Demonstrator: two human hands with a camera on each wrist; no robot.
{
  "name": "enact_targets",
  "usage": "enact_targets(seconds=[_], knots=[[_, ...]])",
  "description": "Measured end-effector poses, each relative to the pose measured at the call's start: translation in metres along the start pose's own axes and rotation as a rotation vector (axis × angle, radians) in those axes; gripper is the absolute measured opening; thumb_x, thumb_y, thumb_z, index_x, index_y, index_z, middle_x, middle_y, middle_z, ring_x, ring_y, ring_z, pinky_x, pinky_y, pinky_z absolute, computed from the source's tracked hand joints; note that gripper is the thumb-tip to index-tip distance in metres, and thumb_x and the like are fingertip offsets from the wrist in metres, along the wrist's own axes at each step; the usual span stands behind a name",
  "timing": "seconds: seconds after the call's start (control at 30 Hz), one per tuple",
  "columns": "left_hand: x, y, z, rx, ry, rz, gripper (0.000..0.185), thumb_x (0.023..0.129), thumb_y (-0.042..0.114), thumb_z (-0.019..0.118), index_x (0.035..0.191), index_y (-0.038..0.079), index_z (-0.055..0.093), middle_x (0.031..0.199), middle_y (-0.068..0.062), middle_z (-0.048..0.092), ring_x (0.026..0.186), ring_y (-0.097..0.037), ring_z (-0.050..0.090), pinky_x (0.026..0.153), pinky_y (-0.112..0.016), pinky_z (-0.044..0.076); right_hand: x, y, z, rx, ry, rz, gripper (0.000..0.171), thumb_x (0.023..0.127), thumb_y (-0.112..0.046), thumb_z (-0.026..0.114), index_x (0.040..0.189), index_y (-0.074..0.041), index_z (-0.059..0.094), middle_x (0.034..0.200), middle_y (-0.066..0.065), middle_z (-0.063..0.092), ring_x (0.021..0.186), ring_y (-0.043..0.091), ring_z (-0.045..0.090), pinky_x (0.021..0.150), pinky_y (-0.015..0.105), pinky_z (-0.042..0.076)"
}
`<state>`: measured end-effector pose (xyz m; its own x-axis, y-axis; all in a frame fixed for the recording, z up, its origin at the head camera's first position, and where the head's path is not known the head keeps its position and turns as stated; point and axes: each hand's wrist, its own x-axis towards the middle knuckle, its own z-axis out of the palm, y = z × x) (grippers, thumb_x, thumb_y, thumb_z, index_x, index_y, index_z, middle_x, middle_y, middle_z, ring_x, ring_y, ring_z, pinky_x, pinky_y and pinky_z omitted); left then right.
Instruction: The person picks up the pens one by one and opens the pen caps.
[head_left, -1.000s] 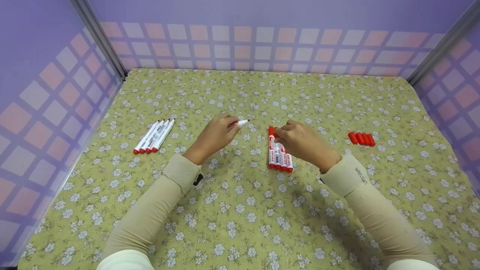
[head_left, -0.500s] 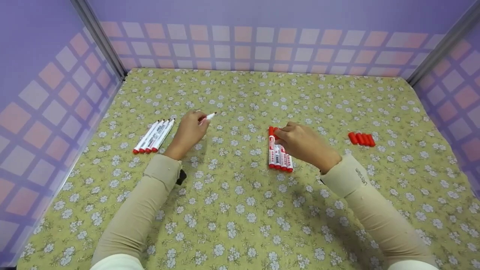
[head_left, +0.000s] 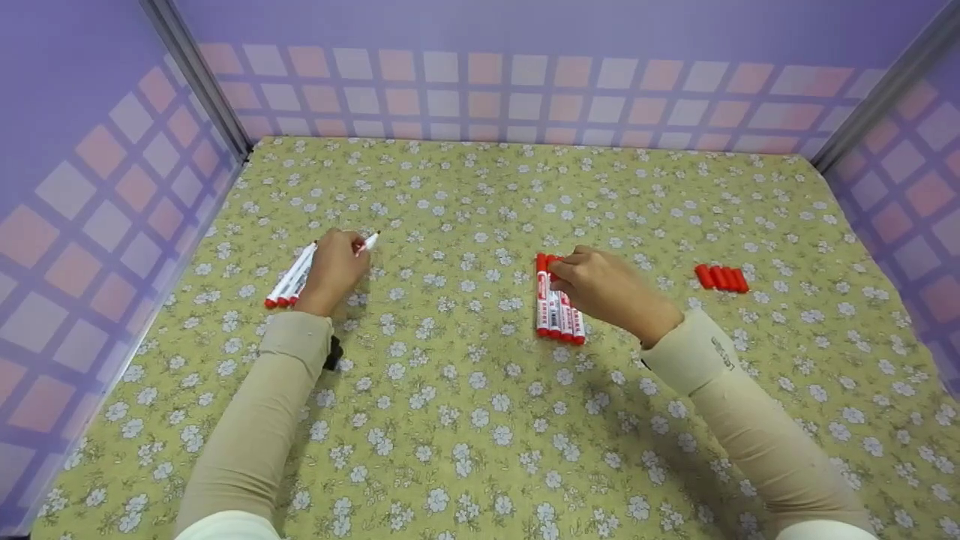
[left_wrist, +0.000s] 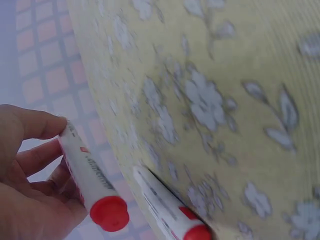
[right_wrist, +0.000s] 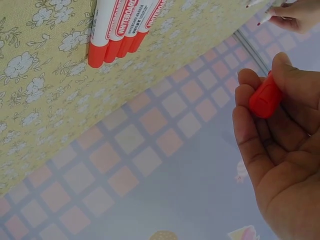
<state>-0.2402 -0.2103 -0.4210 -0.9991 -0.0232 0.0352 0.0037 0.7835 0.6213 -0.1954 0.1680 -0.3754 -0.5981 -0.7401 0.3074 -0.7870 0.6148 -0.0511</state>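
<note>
My left hand (head_left: pixel 346 253) grips an uncapped white marker (head_left: pixel 367 241) with a red tail (left_wrist: pixel 110 213), right beside a row of uncapped markers (head_left: pixel 291 282) lying on the floral cloth (head_left: pixel 480 420). One of those markers (left_wrist: pixel 167 210) shows close below the held one in the left wrist view. At the top end of a row of red-and-white whiteboard markers (head_left: pixel 556 315) in the middle, my right hand (head_left: pixel 564 271) pinches a red cap (right_wrist: pixel 265 95). The same row (right_wrist: pixel 120 25) appears in the right wrist view; its upper ends are partly hidden by my hand.
A small row of loose red caps (head_left: pixel 721 277) lies to the right of my right hand. Purple checked walls (head_left: pixel 495 82) close the cloth in at the back and on both sides.
My left hand has carried the uncapped marker leftward from the middle to the row of uncapped markers. My right hand has stayed put with the red cap.
</note>
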Motion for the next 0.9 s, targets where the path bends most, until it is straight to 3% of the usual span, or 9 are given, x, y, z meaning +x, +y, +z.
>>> enact_targets(seconds=[0.17, 0.33, 0.43, 0.73, 0.9], knots=[[0.001, -0.012, -0.006, 0.054, 0.003, -0.038, 0.025, 0.092, 0.005, 0.049, 0.102, -0.008, 0.068, 0.092, -0.022, 0.063, 0.067, -0.022, 0.048, 0.061, -0.033, 0.039, -0.001, 0.001, 0.001, 0.01, -0.002, 0.004, 0.007, 0.089, -0.005, 0.067, 0.083, -0.001, 0.068, 0.073, 0.01, 0.069, 0.061, 0.02, 0.052, 0.056, 0.028, 0.047], [0.001, -0.02, -0.009, 0.082, -0.015, -0.078, 0.026, 0.093, 0.005, 0.05, 0.108, -0.009, 0.065, 0.107, -0.027, 0.064, 0.075, -0.026, 0.053, 0.065, -0.036, 0.043, -0.001, 0.001, 0.001, 0.008, -0.021, 0.012, 0.006, 0.088, -0.006, 0.068, 0.083, -0.002, 0.069, 0.073, 0.009, 0.068, 0.06, 0.019, 0.051, 0.056, 0.027, 0.047], [0.001, -0.023, -0.009, 0.104, -0.02, -0.097, 0.025, 0.093, 0.005, 0.049, 0.107, -0.009, 0.063, 0.107, -0.028, 0.063, 0.078, -0.029, 0.054, 0.067, -0.039, 0.044, -0.002, 0.002, 0.001, 0.008, -0.024, 0.006, 0.005, 0.088, -0.005, 0.068, 0.084, -0.002, 0.07, 0.074, 0.01, 0.069, 0.06, 0.019, 0.05, 0.056, 0.027, 0.047], [0.002, -0.028, -0.009, 0.132, -0.004, -0.116, 0.016, 0.093, 0.002, 0.049, 0.09, -0.009, 0.061, 0.086, -0.02, 0.054, 0.069, -0.026, 0.045, 0.059, -0.037, 0.036, -0.003, 0.003, 0.003, -0.011, -0.026, -0.011, 0.005, 0.087, -0.005, 0.069, 0.084, -0.003, 0.072, 0.072, 0.009, 0.069, 0.059, 0.018, 0.053, 0.055, 0.027, 0.047], [0.002, -0.03, -0.008, 0.152, 0.014, -0.085, 0.018, 0.088, -0.002, 0.051, 0.07, -0.001, 0.051, 0.07, -0.013, 0.046, 0.061, -0.023, 0.039, 0.054, -0.035, 0.032, -0.005, 0.003, 0.004, 0.017, -0.044, 0.006, 0.009, 0.088, -0.004, 0.068, 0.079, -0.003, 0.067, 0.068, 0.008, 0.065, 0.058, 0.017, 0.053, 0.054, 0.026, 0.045]])
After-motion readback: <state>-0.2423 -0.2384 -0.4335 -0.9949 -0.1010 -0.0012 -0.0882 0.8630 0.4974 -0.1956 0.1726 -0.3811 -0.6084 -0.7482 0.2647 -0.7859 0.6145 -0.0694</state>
